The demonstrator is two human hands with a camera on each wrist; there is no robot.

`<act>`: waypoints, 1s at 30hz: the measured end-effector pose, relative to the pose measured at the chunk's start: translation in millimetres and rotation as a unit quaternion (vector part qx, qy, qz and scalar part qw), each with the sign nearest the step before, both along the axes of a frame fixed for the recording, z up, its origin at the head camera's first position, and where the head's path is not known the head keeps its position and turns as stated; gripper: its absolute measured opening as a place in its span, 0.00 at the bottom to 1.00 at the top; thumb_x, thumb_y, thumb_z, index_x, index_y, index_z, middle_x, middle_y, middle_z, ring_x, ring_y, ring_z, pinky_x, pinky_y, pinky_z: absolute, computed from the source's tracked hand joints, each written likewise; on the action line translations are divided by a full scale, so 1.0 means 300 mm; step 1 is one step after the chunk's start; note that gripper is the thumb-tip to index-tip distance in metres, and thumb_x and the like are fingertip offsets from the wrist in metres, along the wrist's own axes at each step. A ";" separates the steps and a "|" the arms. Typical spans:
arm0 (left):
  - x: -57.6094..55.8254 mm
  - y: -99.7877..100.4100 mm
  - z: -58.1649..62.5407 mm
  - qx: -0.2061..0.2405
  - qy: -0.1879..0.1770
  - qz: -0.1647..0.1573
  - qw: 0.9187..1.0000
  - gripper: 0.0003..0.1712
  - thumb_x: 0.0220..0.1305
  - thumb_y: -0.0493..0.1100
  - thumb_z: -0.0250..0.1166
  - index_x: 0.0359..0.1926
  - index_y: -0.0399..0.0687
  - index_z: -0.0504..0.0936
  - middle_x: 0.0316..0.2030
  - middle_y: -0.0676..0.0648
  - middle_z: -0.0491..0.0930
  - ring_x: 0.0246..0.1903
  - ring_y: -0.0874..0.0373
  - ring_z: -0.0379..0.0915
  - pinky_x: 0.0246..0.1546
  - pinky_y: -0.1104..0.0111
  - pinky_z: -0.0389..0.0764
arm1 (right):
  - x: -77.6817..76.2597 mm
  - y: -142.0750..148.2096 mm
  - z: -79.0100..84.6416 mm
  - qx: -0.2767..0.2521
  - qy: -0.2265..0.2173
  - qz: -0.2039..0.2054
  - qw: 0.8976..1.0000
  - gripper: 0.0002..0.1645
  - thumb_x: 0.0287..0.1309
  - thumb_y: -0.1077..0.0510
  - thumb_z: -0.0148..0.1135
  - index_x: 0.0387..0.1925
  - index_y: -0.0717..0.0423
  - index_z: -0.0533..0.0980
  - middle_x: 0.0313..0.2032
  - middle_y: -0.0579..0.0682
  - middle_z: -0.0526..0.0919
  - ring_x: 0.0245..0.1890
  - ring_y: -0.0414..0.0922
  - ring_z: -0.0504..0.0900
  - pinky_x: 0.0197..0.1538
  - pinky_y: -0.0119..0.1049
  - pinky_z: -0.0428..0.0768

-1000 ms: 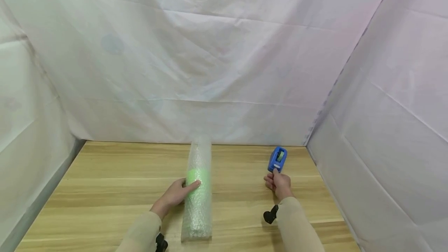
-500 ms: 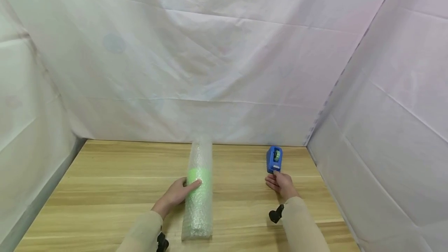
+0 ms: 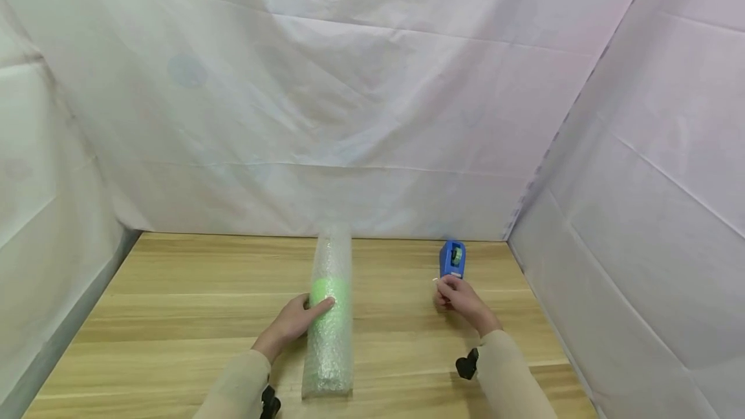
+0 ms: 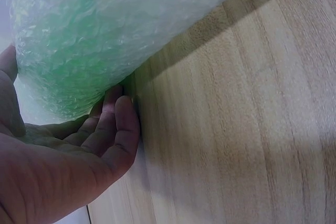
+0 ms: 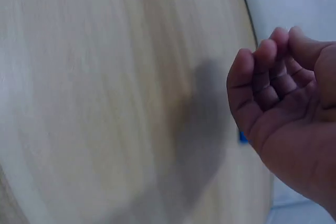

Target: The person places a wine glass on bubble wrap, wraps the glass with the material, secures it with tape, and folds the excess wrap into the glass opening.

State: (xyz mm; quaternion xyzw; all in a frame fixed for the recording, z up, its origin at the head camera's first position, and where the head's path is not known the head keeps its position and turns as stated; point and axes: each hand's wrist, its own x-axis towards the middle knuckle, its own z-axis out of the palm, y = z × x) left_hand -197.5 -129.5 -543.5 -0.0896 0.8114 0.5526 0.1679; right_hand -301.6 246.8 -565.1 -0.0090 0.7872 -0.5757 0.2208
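Note:
A long roll of bubble wrap (image 3: 330,351) with a bright green band round its middle lies lengthwise on the table. My left hand (image 3: 295,319) grips it from the left side, thumb on top over the green part. In the left wrist view the fingers (image 4: 126,121) curl in under the wrapped roll (image 4: 79,51). At the right, my right hand (image 3: 464,299) is just in front of a blue tape dispenser (image 3: 452,258). Its thumb and fingertips pinch together on a small, shiny, clear piece of tape (image 3: 435,280), barely visible. The right wrist view shows the same pinch (image 5: 286,45).
The wood-grained table (image 3: 204,277) runs back to a white cloth wall (image 3: 361,115). Another cloth wall (image 3: 640,244) borders it on the right, and one more (image 3: 46,244) on the left.
The dispenser has turned and shifted slightly left. My right hand has come away from its front edge and its fingers have curled into a pinch. The left hand stays put.

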 end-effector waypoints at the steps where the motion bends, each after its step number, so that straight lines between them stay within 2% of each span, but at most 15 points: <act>1: -0.001 0.000 0.000 0.000 0.000 0.001 1.000 0.55 0.53 0.72 0.54 0.64 0.30 0.58 0.60 0.30 0.65 0.58 0.37 0.65 0.55 0.47 0.69 | -0.001 -0.019 0.015 0.003 0.014 0.026 1.000 0.19 0.68 0.50 0.44 0.37 0.66 0.64 0.27 0.53 0.68 0.26 0.46 0.67 0.31 0.38 0.71; 4: -0.002 0.000 -0.002 -0.002 0.002 0.002 1.000 0.54 0.53 0.72 0.54 0.64 0.30 0.59 0.59 0.31 0.66 0.57 0.38 0.66 0.55 0.47 0.69 | 0.000 -0.096 0.068 0.021 0.057 0.098 0.993 0.19 0.68 0.51 0.44 0.36 0.66 0.65 0.26 0.55 0.67 0.25 0.46 0.65 0.31 0.41 0.72; 8: -0.004 0.003 -0.004 -0.005 0.005 0.004 1.000 0.53 0.54 0.71 0.55 0.63 0.30 0.59 0.58 0.32 0.68 0.55 0.40 0.69 0.54 0.49 0.71 | 0.004 -0.216 0.130 0.051 0.113 0.180 0.976 0.16 0.67 0.52 0.46 0.33 0.64 0.67 0.24 0.57 0.69 0.23 0.44 0.66 0.32 0.45 0.76; 12: -0.007 0.008 -0.005 -0.006 0.008 0.006 1.000 0.53 0.53 0.71 0.55 0.63 0.30 0.60 0.55 0.34 0.71 0.51 0.44 0.72 0.51 0.51 0.74 | 0.016 -0.333 0.179 0.086 0.146 0.239 0.956 0.15 0.66 0.50 0.48 0.31 0.58 0.69 0.27 0.62 0.73 0.25 0.44 0.71 0.35 0.48 0.79; 15: -0.010 0.013 -0.003 -0.004 0.006 0.013 1.000 0.53 0.53 0.71 0.56 0.63 0.30 0.60 0.52 0.35 0.73 0.48 0.48 0.74 0.47 0.53 0.76 | 0.027 -0.419 0.215 0.107 0.152 0.275 0.943 0.16 0.66 0.46 0.48 0.30 0.54 0.69 0.29 0.61 0.75 0.26 0.44 0.73 0.35 0.44 0.79; 19: -0.014 0.023 0.006 -0.003 0.000 0.023 1.000 0.54 0.52 0.71 0.57 0.62 0.30 0.60 0.50 0.36 0.74 0.44 0.50 0.75 0.44 0.54 0.78 | 0.035 -0.521 0.252 0.134 0.167 0.311 0.926 0.12 0.66 0.48 0.48 0.31 0.50 0.70 0.26 0.51 0.75 0.25 0.41 0.72 0.30 0.34 0.77; 24: -0.018 0.039 0.013 -0.018 0.000 0.029 0.999 0.55 0.51 0.71 0.58 0.62 0.29 0.58 0.52 0.34 0.72 0.47 0.48 0.73 0.43 0.55 0.78 | 0.017 -0.603 0.258 0.172 0.190 0.333 0.907 0.10 0.65 0.50 0.50 0.29 0.47 0.72 0.24 0.44 0.75 0.21 0.37 0.70 0.26 0.30 0.75; 30: -0.020 0.060 0.023 -0.043 0.011 0.029 0.999 0.56 0.51 0.70 0.59 0.62 0.28 0.56 0.52 0.32 0.71 0.47 0.46 0.73 0.42 0.56 0.77 | 0.006 -0.637 0.263 0.206 0.190 0.328 0.902 0.09 0.61 0.52 0.54 0.27 0.49 0.74 0.22 0.41 0.75 0.18 0.36 0.69 0.23 0.28 0.71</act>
